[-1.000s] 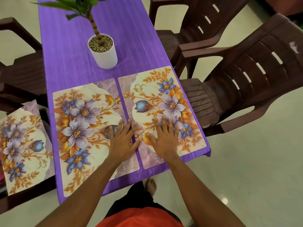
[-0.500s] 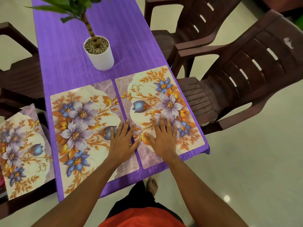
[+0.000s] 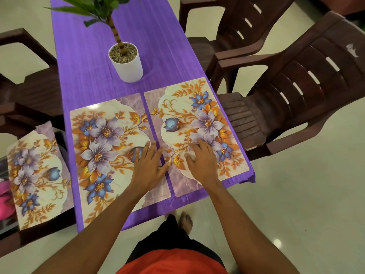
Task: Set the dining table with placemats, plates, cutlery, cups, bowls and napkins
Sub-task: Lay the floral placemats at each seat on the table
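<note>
Tabletop (image 3: 88,80): purple-clothed, running up mid-frame.
Done: left placemat (image 3: 102,155) and right placemat (image 3: 199,115) laid side by side, lower centre.
Remaining: spare placemat (image 3: 37,175) off the tabletop, lower left; no plates, cutlery or cups visible.
Left hand (image 3: 147,169): grip flat, holding nothing, pressing left placemat.
Right hand (image 3: 201,161): grip loosely open, fingertips on right placemat.

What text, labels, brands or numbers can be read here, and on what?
No readable text.
Left placemat, right placemat, spare placemat off the table: floral print only.
White plant pot: plain.
Brown chair: pale scuff on backrest, not lettering.
</note>
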`<state>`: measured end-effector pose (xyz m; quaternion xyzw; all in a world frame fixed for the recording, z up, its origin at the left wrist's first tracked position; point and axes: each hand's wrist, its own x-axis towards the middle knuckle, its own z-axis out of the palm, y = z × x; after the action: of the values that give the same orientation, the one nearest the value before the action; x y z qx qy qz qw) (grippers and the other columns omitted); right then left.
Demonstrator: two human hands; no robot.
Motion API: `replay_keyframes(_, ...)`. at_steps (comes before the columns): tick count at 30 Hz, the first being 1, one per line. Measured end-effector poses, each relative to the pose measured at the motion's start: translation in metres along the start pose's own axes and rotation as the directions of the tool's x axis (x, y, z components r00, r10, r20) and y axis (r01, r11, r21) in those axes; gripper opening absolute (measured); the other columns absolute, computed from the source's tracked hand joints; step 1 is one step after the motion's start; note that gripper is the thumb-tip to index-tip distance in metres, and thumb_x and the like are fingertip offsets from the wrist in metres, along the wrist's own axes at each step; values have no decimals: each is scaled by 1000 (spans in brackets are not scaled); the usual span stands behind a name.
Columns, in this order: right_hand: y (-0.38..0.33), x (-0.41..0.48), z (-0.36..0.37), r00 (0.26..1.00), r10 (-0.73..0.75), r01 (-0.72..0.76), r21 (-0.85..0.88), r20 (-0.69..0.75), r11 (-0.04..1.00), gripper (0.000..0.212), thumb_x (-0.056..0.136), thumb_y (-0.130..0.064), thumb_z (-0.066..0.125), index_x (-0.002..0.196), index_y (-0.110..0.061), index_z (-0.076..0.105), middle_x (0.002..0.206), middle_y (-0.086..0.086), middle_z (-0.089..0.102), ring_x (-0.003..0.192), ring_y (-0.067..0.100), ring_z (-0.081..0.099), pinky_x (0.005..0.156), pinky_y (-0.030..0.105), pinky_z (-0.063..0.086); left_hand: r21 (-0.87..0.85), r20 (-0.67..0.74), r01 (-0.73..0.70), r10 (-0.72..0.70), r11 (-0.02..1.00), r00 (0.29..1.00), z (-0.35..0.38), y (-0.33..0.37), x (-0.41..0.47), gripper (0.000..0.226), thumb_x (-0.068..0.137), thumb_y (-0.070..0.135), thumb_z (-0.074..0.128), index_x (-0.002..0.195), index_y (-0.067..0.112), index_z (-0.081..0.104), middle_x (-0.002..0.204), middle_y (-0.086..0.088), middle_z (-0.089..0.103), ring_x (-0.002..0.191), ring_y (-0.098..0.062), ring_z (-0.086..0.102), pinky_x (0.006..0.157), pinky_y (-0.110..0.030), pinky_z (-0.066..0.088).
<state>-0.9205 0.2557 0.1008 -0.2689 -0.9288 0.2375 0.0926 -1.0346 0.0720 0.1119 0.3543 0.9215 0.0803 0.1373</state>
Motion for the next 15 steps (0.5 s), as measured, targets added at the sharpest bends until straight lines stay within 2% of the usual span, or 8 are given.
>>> replay_keyframes(3, -14, -9, -2, 993, -98, 102, 69, -66, 992, 30, 92, -33, 57, 116, -19, 69, 129, 8, 62, 118, 29, 55, 94, 44, 49, -116, -117, -6, -8, 993, 993, -4, -20, -20, 63, 96, 61, 36, 138, 18, 53, 153, -13, 41, 145, -34, 31, 120, -54, 20)
replay_keyframes(5, -38, -16, 1, 994, -108, 112, 219, -32, 969, 29, 92, -33, 55, 109, -18, 72, 116, 3, 66, 106, 24, 60, 87, 42, 51, -246, -240, 6, -67, 969, 968, -7, -40, -40, 50, 95, 48, 47, 129, 14, 61, 145, -14, 50, 138, -35, 40, 115, -48, 29)
replay_keyframes(7, -71, -24, 9, 997, -67, 43, 388, 49, 921, 27, 90, -32, 57, 106, -20, 75, 108, -1, 69, 100, 21, 63, 85, 39, 52, -347, -319, 49, -167, 936, 933, -13, -63, -65, 41, 92, 38, 53, 121, 12, 65, 137, -14, 56, 132, -34, 46, 110, -43, 34)
replay_keyframes(10, -135, -37, 27, 975, -40, -88, 547, 218, 832, 17, 91, -25, 65, 103, -18, 76, 99, -4, 73, 89, 11, 68, 82, 37, 55, -459, -396, 104, -309, 882, 865, -28, -110, -106, 28, 90, 25, 58, 112, 11, 70, 123, -10, 61, 118, -27, 53, 100, -41, 42)
replay_keyframes(12, -183, -44, 47, 948, -79, -126, 591, 308, 797, 13, 92, -23, 66, 100, -19, 76, 93, -6, 75, 83, 7, 68, 79, 37, 56, -505, -425, 157, -403, 849, 811, -35, -150, -134, 24, 91, 21, 59, 109, 10, 70, 115, -9, 64, 112, -27, 55, 97, -40, 43)
replay_keyframes(15, -263, -57, 87, 881, -169, -172, 631, 443, 757, 12, 91, -25, 64, 95, -22, 75, 81, -8, 73, 77, 12, 69, 76, 40, 57, -565, -394, 279, -551, 777, 735, -32, -227, -177, 26, 89, 22, 57, 106, 9, 70, 109, -10, 67, 106, -27, 58, 92, -39, 45)
